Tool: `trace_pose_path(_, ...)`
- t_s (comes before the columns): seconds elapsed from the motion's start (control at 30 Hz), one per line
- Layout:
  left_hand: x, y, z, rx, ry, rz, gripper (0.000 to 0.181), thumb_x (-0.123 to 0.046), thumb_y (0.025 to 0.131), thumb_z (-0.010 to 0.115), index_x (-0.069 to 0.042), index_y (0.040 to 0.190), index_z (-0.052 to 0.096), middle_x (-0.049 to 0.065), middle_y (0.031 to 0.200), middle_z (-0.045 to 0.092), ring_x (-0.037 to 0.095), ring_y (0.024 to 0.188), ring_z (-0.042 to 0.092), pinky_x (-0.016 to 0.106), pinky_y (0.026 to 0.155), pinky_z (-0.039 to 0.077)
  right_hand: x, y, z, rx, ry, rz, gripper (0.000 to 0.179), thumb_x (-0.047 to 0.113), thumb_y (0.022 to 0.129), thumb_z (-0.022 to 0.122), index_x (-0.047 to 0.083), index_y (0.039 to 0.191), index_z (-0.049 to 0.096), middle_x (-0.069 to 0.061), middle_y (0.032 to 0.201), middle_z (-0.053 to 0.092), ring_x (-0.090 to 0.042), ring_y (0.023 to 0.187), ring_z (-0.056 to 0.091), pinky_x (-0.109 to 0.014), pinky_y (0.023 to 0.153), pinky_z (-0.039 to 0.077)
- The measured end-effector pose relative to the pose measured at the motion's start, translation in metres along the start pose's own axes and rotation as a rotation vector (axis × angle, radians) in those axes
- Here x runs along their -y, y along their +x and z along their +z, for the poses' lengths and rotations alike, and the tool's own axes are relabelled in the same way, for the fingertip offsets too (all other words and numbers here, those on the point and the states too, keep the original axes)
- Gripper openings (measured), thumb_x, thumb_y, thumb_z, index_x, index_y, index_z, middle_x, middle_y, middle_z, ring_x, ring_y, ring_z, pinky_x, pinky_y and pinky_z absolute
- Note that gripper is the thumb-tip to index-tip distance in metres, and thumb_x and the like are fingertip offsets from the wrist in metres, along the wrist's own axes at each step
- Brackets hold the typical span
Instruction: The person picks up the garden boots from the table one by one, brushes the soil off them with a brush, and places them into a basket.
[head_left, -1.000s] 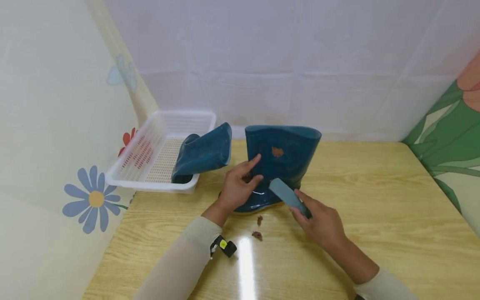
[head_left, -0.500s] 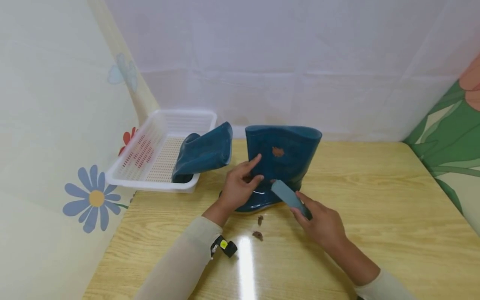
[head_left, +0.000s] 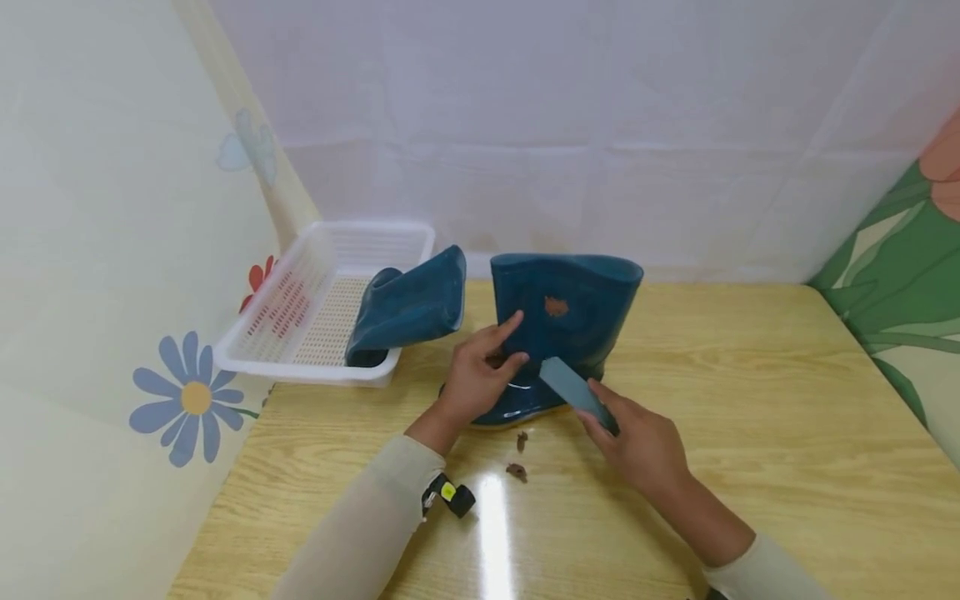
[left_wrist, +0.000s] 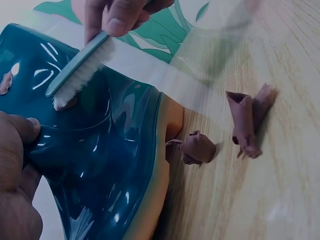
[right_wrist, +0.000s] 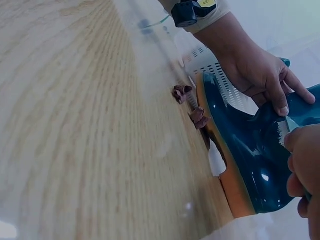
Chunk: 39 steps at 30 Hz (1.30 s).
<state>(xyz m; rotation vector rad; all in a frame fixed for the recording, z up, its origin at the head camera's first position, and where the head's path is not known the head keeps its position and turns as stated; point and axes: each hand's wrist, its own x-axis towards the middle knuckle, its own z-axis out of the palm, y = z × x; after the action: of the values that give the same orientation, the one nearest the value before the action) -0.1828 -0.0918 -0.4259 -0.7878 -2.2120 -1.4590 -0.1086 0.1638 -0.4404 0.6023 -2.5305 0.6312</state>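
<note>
Clock ref: head view, centred on boot, 12 = far side. Boot is stood upright on table, open top up, toe pointed approx 8 o'c. Brown patch is stuck on upper shaft, near face, approx 11 o'c.

Boot is gripped at ankle by L hand from 8 o'c: thumb + one straight finger are laid on near face, spread apart; other fingers are wrapped round front edge, partly hidden. Brush is pinched btwn thumb and fingers of R hand, approx 5 o'c, fingers clamped on handle; brush head is aimed approx 10 o'c. Per L wrist view, white bristles are set against smaller brown spot at ankle.

Brown lump is seen on table near sole; 2nd lump is placed farther out, apart from it. Both approx 7 o'c.

White basket is set at 9 o'c; 2nd boot is held in it, tilted, shaft stuck out over basket's 3 o'c rim. Black wrist unit w/ yellow label is worn at L cuff. White sheet is hung at 12 o'c. Blue flower print is seen approx 9 o'c, past basket.
</note>
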Motion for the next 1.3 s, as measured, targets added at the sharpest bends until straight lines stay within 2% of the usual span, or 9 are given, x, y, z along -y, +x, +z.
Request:
trace_pose_path(0.17, 0.0026, -0.0002, 0.0011, -0.005, -0.005, 0.013, 0.059, -0.004, 0.092, 0.076, -0.01, 0.148, 0.056, 0.009, 0.117, 0.068, 0.015, 0.067, 0.045, 0.029, 0.06, 0.043, -0.002, -0.0042, -0.0005, -0.012, 0.004, -0.012, 0.052, 0.024, 0.084, 0.086, 0.004, 0.13, 0.07, -0.016, 0.095, 0.075, -0.01, 0.055, 0.047, -0.023, 0.045, 0.031)
trace_pose_path(0.3, 0.003, -0.0005, 0.0017, -0.013, -0.013, 0.014, 0.059, -0.003, 0.092, 0.076, -0.01, 0.147, 0.056, 0.009, 0.119, 0.068, 0.015, 0.068, 0.047, 0.028, 0.06, 0.044, 0.0032, -0.0016, -0.0002, -0.023, 0.024, -0.033, 0.054, 0.021, 0.082, 0.087, 0.004, 0.13, 0.07, -0.017, 0.097, 0.075, -0.012, 0.058, 0.053, -0.025, 0.046, 0.036)
trace_pose_path(0.4, 0.0032, -0.0012, 0.0025, -0.022, -0.015, 0.002, 0.059, -0.002, 0.091, 0.076, -0.009, 0.146, 0.057, 0.01, 0.122, 0.068, 0.015, 0.072, 0.051, 0.028, 0.062, 0.046, 0.0061, 0.0018, 0.0007, -0.01, 0.019, -0.035, 0.053, 0.023, 0.085, 0.085, 0.005, 0.132, 0.069, -0.017, 0.098, 0.076, -0.013, 0.059, 0.056, -0.026, 0.046, 0.039)
trace_pose_path(0.53, 0.0041, -0.0013, 0.0035, -0.021, -0.024, -0.002, 0.058, -0.002, 0.091, 0.076, -0.007, 0.146, 0.057, 0.011, 0.123, 0.068, 0.016, 0.075, 0.054, 0.028, 0.064, 0.049, 0.0045, 0.0012, 0.0006, 0.003, -0.006, -0.011, 0.051, 0.025, 0.087, 0.084, 0.006, 0.132, 0.069, -0.017, 0.1, 0.076, -0.012, 0.056, 0.052, -0.025, 0.045, 0.035)
trace_pose_path(0.73, 0.004, -0.0006, 0.0033, -0.016, -0.028, 0.007, 0.058, -0.003, 0.092, 0.075, -0.009, 0.147, 0.056, 0.01, 0.121, 0.069, 0.016, 0.073, 0.052, 0.029, 0.063, 0.047, -0.0012, -0.0049, -0.0008, -0.016, -0.013, -0.024, 0.052, 0.023, 0.083, 0.086, 0.005, 0.13, 0.07, -0.015, 0.09, 0.075, -0.008, 0.051, 0.042, -0.023, 0.043, 0.028)
trace_pose_path(1.0, 0.0035, -0.0014, 0.0016, -0.013, -0.015, -0.002, 0.059, -0.002, 0.092, 0.075, -0.011, 0.148, 0.056, 0.01, 0.123, 0.068, 0.017, 0.08, 0.056, 0.028, 0.067, 0.05, 0.0048, 0.0012, 0.0031, -0.018, 0.003, -0.063, 0.055, 0.024, 0.084, 0.086, 0.005, 0.132, 0.069, -0.016, 0.096, 0.076, -0.013, 0.058, 0.056, -0.027, 0.046, 0.041)
trace_pose_path(1.1, 0.003, -0.0017, 0.0014, -0.009, -0.017, -0.011, 0.059, -0.003, 0.093, 0.075, -0.012, 0.148, 0.056, 0.01, 0.126, 0.068, 0.017, 0.081, 0.058, 0.029, 0.068, 0.052, 0.0053, 0.0022, 0.004, -0.005, -0.016, -0.054, 0.053, 0.025, 0.085, 0.085, 0.005, 0.132, 0.069, -0.017, 0.098, 0.076, -0.014, 0.058, 0.058, -0.028, 0.046, 0.042)
trace_pose_path(1.3, 0.0012, -0.0008, 0.0017, 0.001, -0.018, -0.027, 0.06, -0.004, 0.093, 0.075, -0.013, 0.149, 0.055, 0.009, 0.123, 0.068, 0.017, 0.075, 0.053, 0.029, 0.065, 0.048, 0.0008, -0.0038, 0.0015, -0.009, -0.034, -0.02, 0.052, 0.025, 0.084, 0.086, 0.007, 0.13, 0.071, -0.017, 0.099, 0.076, -0.013, 0.056, 0.056, -0.026, 0.044, 0.037)
